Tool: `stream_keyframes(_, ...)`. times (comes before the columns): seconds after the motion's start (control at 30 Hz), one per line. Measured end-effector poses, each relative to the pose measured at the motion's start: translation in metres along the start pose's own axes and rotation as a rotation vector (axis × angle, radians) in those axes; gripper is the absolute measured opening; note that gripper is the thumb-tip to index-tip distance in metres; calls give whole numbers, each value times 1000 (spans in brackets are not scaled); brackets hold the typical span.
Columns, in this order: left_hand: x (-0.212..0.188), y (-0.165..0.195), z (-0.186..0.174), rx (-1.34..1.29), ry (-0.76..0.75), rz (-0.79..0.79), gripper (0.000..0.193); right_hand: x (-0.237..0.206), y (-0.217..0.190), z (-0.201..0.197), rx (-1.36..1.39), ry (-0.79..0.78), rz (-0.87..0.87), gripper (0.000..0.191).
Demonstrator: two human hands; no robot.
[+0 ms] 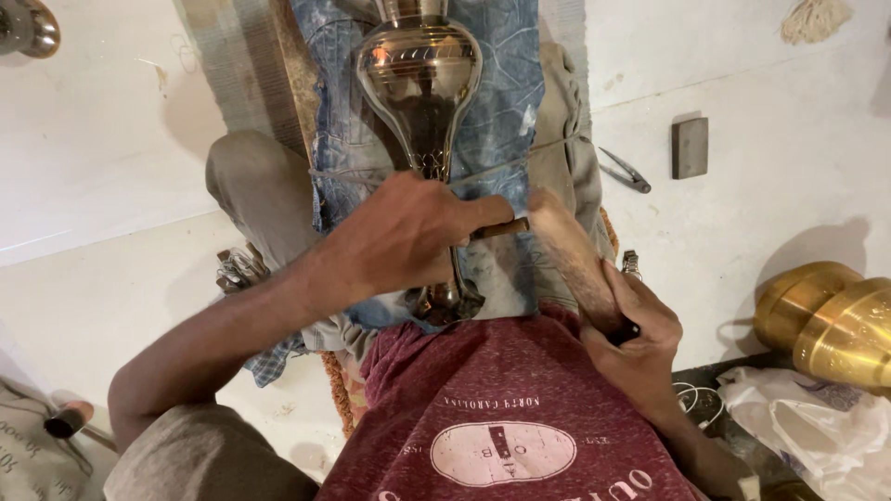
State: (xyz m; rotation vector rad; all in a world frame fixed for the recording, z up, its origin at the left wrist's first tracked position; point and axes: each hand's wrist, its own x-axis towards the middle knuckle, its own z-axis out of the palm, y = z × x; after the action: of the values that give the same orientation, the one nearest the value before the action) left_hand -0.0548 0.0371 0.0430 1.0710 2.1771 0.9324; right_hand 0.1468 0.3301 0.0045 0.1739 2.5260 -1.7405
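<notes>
A shiny brass vase-shaped vessel [419, 79] lies lengthwise on a blue cloth [506, 83] across my lap, its narrow neck pointing toward me. My left hand [404, 232] rests over the neck and grips a thin chisel-like tool [498, 228] that sticks out to the right. My right hand [636, 325] is closed on the handle of a wooden mallet [571, 250], whose head is next to the end of the tool. The vessel's neck under my left hand is hidden.
White floor all around. Pliers [625, 171] and a dark rectangular block [690, 147] lie at the right. Brass vessels [826, 320] and a plastic bag [807, 417] sit at the lower right. Several small tools [239, 269] lie by my left knee.
</notes>
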Motion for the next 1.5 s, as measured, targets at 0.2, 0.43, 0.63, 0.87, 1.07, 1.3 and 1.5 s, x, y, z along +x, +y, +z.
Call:
stream_keyframes(0.2,0,-18,-8,-15,59,320,48,25,54,24,-374,174,1939,45)
stream_keyframes(0.43,-4,-37,-10,-16,4,455,48,-63,43,32,-132,324,394,52)
stream_keyframes(0.63,-20,-55,9,-59,203,482,45,-11,-20,10,-314,116,-216,59)
stream_keyframes(0.87,-53,-61,35,-253,605,264,35,97,-85,-6,-123,-110,-332,71)
stream_keyframes(1.07,-65,-43,52,-335,816,-36,48,165,-151,-2,-266,-492,-346,86)
stream_keyframes(1.3,-66,-14,63,-525,1082,-265,23,213,-198,28,-710,-752,-213,82)
stream_keyframes(1.5,-58,2,73,-742,1267,-271,24,239,-237,56,-903,-940,-190,80)
